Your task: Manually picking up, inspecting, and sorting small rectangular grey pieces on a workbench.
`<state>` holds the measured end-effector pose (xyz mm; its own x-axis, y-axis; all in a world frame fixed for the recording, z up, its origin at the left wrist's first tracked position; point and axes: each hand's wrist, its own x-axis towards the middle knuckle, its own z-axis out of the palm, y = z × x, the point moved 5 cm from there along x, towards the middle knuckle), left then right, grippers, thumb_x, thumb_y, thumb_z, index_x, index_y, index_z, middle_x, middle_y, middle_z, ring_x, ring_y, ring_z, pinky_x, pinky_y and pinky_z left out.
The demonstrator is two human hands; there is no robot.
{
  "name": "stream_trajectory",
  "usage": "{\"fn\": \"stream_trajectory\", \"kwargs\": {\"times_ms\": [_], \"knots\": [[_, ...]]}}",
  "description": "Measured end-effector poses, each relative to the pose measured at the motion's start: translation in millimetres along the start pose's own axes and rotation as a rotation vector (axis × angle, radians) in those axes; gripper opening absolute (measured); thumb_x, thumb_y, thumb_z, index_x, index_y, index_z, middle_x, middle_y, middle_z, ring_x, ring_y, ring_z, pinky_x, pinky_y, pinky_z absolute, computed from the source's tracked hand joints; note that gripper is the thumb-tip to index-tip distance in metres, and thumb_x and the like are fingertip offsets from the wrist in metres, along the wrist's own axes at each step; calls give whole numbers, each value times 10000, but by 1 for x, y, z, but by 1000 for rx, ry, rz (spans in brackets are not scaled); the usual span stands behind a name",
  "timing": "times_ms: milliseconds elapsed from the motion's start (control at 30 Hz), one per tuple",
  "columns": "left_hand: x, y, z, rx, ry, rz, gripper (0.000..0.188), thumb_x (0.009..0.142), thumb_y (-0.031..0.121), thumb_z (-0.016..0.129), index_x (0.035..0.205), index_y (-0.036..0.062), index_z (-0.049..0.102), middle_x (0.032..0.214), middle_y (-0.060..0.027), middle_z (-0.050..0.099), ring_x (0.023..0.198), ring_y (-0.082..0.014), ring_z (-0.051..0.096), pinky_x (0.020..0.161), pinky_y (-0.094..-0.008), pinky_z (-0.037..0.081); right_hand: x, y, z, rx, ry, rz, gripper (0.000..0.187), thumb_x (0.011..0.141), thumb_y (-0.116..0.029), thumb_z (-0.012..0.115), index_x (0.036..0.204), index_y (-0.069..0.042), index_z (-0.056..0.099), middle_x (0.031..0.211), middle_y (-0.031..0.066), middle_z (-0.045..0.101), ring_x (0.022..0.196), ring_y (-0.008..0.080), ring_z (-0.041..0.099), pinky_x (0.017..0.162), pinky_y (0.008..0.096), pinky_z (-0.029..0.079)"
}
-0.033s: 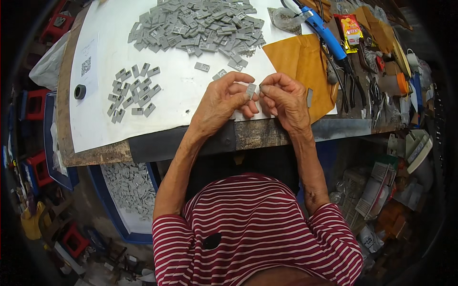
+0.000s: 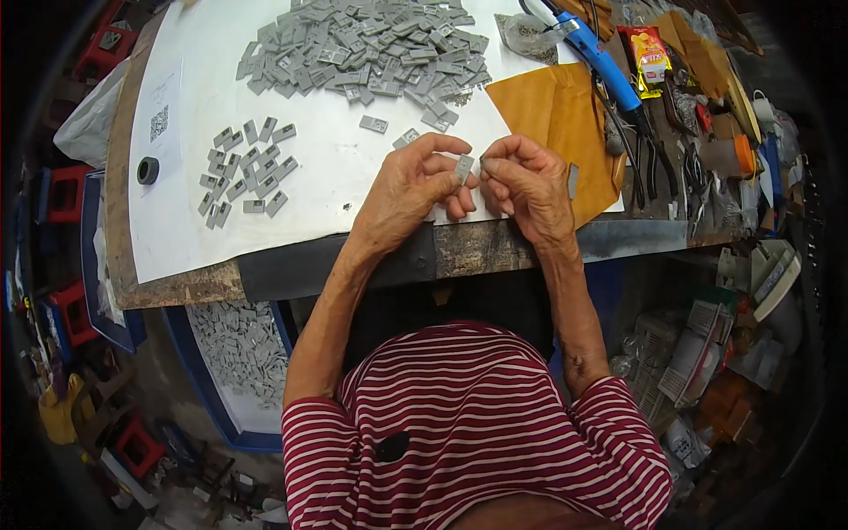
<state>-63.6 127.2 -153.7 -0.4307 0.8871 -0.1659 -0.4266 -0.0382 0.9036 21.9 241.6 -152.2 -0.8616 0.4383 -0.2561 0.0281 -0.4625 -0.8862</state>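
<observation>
Between thumb and fingers, my left hand (image 2: 406, 190) grips a small grey rectangular plastic piece (image 2: 464, 167) above the table's near edge. Close to its right side, my right hand (image 2: 534, 185) is closed in a pinch; what its fingertips hold, if anything, is too small to make out. A large heap of similar grey pieces (image 2: 371, 44) lies on the white sheet (image 2: 327, 168) beyond my hands. To the left, a smaller group of the pieces (image 2: 252, 168) is spread out flat. One single piece (image 2: 374, 124) rests between the heap and my left hand.
Right of the sheet lie a brown envelope (image 2: 552, 115), a blue-handled tool (image 2: 601, 62), pliers (image 2: 658, 163) and a bag of tiny parts (image 2: 530, 35). A black ring (image 2: 148, 170) sits at the left. Below the table, a blue-rimmed tray (image 2: 190, 353) contains many grey pieces.
</observation>
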Motion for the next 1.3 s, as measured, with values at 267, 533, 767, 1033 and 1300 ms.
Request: {"fn": "stream_trajectory", "kwargs": {"times_ms": [267,533,767,1033,1300], "knots": [[-4,3,0,223,13,-38,258,864,81,502,1106,3,544,765,2,558,617,-31,467,545,-157,355,-6,-4,2,-44,-4,10,86,788,8,586,864,46,571,644,51,562,490,50,485,386,162,369],[-5,4,0,269,57,46,159,845,70,482,948,-10,573,696,-8,541,648,-64,488,587,-205,405,-5,1,1,-147,-74,23,98,779,7,606,865,37,571,620,33,555,467,45,480,379,157,359],[-4,4,2,357,38,42,140,854,86,496,896,-14,586,670,-18,539,627,-77,484,578,-217,405,-6,1,2,-165,-118,75,108,760,22,619,833,30,540,652,58,582,468,48,489,378,158,358],[-3,-3,1,374,23,73,152,865,99,483,915,-16,569,668,-28,536,624,-91,484,578,-235,409,-5,0,3,-234,-167,145,114,751,9,624,810,10,526,619,49,561,450,49,483,366,159,353],[-5,6,7,530,-10,167,139,859,81,457,968,9,505,668,-123,550,607,-227,530,595,-323,423,-4,-1,3,-243,-202,210,136,732,12,632,788,-1,508,590,41,544,435,50,473,357,160,347]]}}
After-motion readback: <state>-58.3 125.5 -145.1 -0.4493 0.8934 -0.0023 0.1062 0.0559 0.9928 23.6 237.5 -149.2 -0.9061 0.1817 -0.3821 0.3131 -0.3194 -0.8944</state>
